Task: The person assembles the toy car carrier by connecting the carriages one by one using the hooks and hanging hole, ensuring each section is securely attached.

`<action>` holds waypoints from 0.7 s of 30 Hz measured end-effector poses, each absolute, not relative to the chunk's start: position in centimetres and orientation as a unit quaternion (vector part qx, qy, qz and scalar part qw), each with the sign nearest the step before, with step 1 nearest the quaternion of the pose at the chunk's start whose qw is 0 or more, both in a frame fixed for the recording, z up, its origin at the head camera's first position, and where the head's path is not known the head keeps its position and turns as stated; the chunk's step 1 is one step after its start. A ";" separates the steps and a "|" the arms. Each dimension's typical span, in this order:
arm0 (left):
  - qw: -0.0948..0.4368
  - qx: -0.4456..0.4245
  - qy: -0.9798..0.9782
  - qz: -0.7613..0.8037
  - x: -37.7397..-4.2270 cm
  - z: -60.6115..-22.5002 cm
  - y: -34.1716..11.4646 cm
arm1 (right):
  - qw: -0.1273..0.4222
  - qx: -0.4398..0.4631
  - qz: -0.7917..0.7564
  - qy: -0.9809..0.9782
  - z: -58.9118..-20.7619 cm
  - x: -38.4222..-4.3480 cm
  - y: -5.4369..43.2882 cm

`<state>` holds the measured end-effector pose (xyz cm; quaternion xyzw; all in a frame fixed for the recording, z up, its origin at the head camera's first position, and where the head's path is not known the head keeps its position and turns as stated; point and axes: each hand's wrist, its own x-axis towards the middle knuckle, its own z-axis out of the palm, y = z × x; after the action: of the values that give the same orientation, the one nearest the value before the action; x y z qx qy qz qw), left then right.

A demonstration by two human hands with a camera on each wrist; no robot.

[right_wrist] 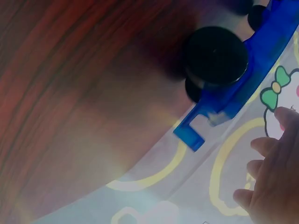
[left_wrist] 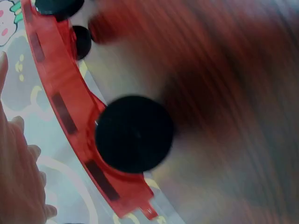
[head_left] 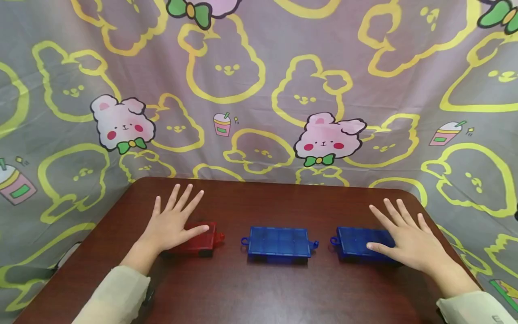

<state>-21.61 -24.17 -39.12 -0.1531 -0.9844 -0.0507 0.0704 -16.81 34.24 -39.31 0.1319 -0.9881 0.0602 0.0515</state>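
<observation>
Spreading hands: left hand [head_left: 169, 225] and right hand [head_left: 413, 240], fingers straight and splayed, gripping nothing; one to either side of the middle car [head_left: 278, 243].
Middle car: blue and translucent, lying lengthwise across the surface [head_left: 259, 288]; a ring [head_left: 244, 241] at its left end, a hook [head_left: 314, 245] at its right.
Red car [head_left: 198, 240]: left of the middle car and apart from it, hook end toward it; partly hidden by the left hand in the head view.
Right car [head_left: 358, 243]: blue, right of the middle car and apart from it, ring end toward it; its far part hidden by the right hand.
Fingers: seen apart from the red car and the right car in the wrist views; contact elsewhere cannot be told.
Wheels [left_wrist: 134, 134]: black and round, on both outer cars in the wrist views.
Sleeves [head_left: 115, 292]: pale, nearer the viewer than the middle car.
Cloth [head_left: 263, 40]: grey, with yellow animal outlines and pink-cheeked rabbits, hanging behind the middle car, beyond the surface's far edge.
</observation>
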 end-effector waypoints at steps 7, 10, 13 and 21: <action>0.068 -0.187 -0.978 -0.057 -21.2 -38.8 -22.0 | 0.034 0.144 0.079 -0.986 -39.3 -16.5 33.3; 0.066 -0.201 -0.975 -0.059 -21.0 -38.8 -21.0 | 0.028 0.152 0.085 -0.984 -39.4 -16.4 32.9; 0.063 -0.220 -0.971 -0.062 -20.7 -38.8 -20.0 | 0.028 0.161 0.089 -0.983 -39.5 -16.2 32.6; 0.055 -0.281 -0.955 -0.075 -20.2 -39.1 -17.3 | 0.016 0.165 0.086 -0.982 -40.2 -16.0 32.4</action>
<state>-20.22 -17.27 -39.15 -0.2813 -0.9551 -0.0753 0.0546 -16.00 32.35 -40.19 0.1655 -0.9823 0.0861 0.0161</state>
